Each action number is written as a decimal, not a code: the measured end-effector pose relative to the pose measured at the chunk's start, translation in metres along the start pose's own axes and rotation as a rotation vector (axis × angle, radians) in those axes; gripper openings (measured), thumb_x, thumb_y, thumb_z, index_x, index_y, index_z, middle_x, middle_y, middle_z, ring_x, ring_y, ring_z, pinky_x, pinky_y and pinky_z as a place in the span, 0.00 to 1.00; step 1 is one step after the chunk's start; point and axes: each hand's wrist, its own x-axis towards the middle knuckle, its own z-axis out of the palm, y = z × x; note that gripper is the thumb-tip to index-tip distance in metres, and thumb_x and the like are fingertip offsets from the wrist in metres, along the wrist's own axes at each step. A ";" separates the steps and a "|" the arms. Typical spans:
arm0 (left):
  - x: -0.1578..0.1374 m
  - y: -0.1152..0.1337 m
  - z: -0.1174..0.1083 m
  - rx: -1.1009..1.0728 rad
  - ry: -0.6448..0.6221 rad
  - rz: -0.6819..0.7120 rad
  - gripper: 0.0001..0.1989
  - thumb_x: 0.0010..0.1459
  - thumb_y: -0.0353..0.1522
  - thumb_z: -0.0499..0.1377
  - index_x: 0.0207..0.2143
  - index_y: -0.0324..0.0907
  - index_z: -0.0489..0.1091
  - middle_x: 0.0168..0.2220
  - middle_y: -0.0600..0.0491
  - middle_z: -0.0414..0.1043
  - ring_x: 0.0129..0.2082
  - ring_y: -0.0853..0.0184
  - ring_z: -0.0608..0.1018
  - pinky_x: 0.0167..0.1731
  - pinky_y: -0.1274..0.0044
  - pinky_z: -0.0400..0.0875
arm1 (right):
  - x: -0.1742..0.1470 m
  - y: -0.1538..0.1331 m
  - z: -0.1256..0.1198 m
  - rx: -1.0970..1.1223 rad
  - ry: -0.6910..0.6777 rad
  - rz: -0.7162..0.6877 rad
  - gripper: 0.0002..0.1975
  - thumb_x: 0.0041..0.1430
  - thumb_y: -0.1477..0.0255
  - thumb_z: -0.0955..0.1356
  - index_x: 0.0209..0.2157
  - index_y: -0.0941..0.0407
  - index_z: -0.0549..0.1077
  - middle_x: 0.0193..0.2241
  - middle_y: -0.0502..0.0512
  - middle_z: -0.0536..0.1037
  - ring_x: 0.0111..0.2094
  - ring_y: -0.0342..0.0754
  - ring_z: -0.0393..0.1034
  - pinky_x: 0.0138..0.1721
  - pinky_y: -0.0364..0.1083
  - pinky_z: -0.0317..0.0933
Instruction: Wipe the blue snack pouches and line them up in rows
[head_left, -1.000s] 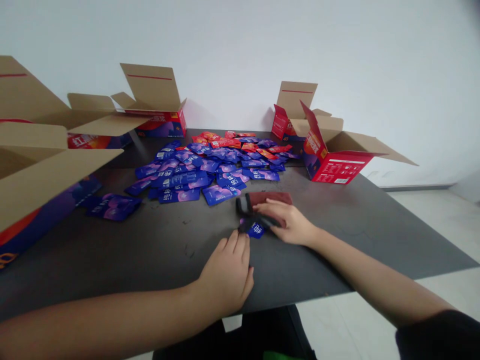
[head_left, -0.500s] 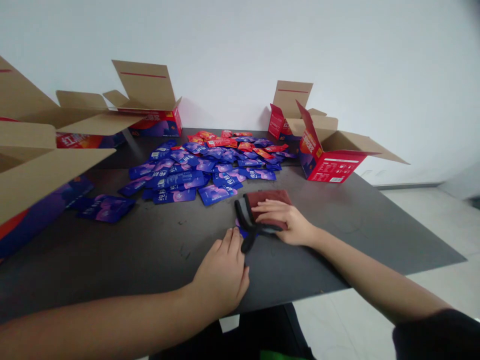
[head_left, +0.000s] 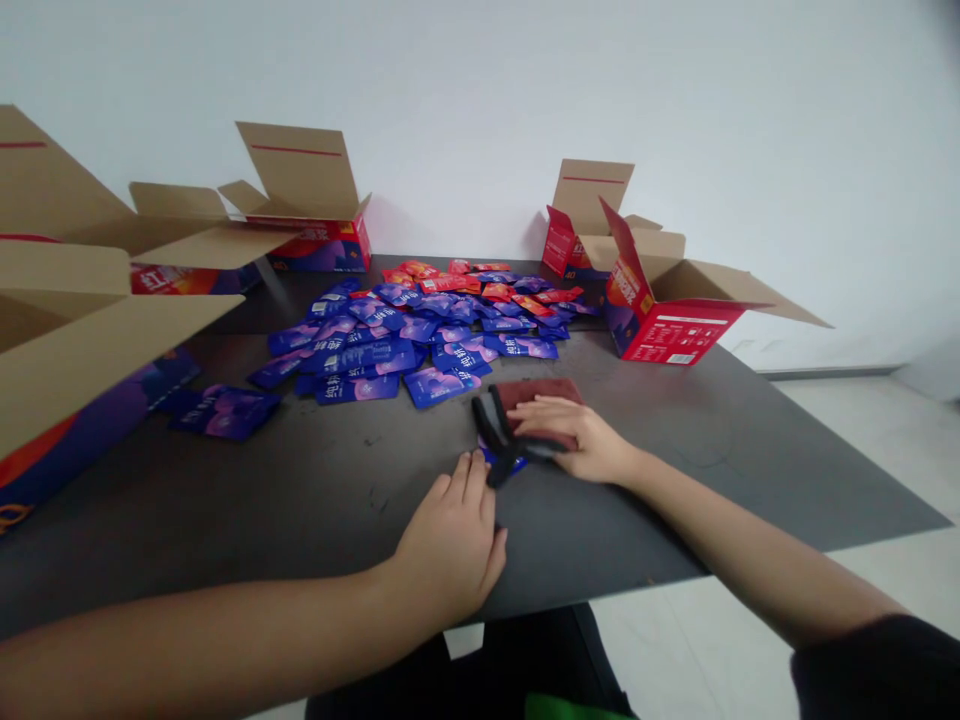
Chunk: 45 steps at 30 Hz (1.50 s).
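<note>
My right hand (head_left: 574,432) is on a folded brown cloth (head_left: 551,392) with black and grey edging, its fingers laid over the top and its thumb side gripping the near edge. A dark strap end hangs from the cloth toward my left hand. Underneath the cloth lies a blue-purple sachet (head_left: 517,463), mostly hidden, with only a small part showing. My left hand (head_left: 454,530) rests on the table beside it, fingers stretched out, fingertips at the sachet's left edge and thumb apart. Beyond both hands spreads a heap of blue-purple sachets (head_left: 360,355) mixed with red sachets (head_left: 450,283).
Open cartons stand at the left front (head_left: 97,415), back left (head_left: 315,245), back right (head_left: 559,245) and right (head_left: 675,330). A few separate sachets (head_left: 229,412) lie near the left carton. The dark table (head_left: 322,510) has its edge close to my body.
The view has shifted slightly. Against the table, the cloth under my right hand has moved a little left, and its strap end sits higher. My left hand stays by the sachet.
</note>
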 end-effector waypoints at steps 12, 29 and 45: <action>0.001 0.000 -0.001 0.040 0.029 0.002 0.28 0.61 0.37 0.46 0.56 0.24 0.63 0.58 0.29 0.60 0.57 0.45 0.64 0.48 0.61 0.63 | -0.002 0.004 0.002 -0.057 0.101 0.079 0.25 0.49 0.80 0.63 0.49 0.54 0.72 0.52 0.57 0.74 0.55 0.52 0.66 0.59 0.57 0.55; 0.002 0.000 -0.004 0.032 -0.020 0.010 0.26 0.61 0.37 0.47 0.55 0.27 0.65 0.55 0.33 0.63 0.55 0.48 0.65 0.48 0.63 0.63 | -0.001 0.003 -0.003 0.071 0.026 -0.021 0.22 0.52 0.78 0.64 0.50 0.54 0.72 0.51 0.56 0.74 0.54 0.52 0.67 0.58 0.56 0.57; 0.001 0.000 -0.003 0.071 -0.014 0.029 0.29 0.62 0.37 0.44 0.56 0.24 0.63 0.56 0.31 0.63 0.55 0.46 0.66 0.48 0.63 0.63 | -0.002 0.006 -0.023 0.266 -0.051 0.176 0.18 0.50 0.78 0.66 0.44 0.55 0.77 0.43 0.51 0.79 0.48 0.51 0.72 0.55 0.51 0.60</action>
